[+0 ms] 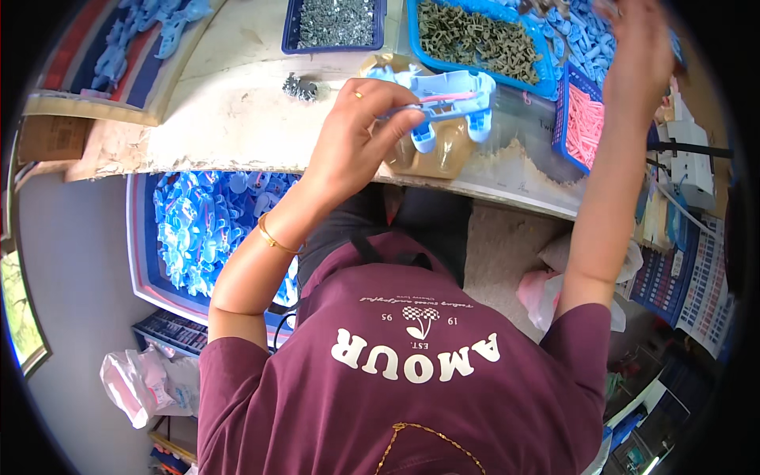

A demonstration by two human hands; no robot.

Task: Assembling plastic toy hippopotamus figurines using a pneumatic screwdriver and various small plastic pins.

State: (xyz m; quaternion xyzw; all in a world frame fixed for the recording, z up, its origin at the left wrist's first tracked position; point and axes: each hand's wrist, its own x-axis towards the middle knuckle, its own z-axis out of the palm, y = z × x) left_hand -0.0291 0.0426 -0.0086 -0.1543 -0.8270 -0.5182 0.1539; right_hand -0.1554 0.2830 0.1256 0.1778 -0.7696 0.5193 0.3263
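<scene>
My left hand (368, 127) pinches a light blue plastic part (476, 89) between thumb and fingers, above the near edge of the worktable. The part has stubby leg-like ends, and a long pink strip (447, 98) lies along it. My right hand (640, 51) is raised at the upper right, beside a heap of loose light blue plastic pieces (582, 43). Its fingertips run into the picture's top edge, so their grip is hidden. Below the blue part, a glossy amber-brown block (431, 154) sits on the table edge.
A dark blue basket (286, 36) holds small silver metal pieces; more lie in a small pile (299, 87). Olive-brown clips fill a bright blue tray (546, 87). Pink strips (584, 125) stand in a blue basket. Below the table, a crate (141, 237) holds many blue parts.
</scene>
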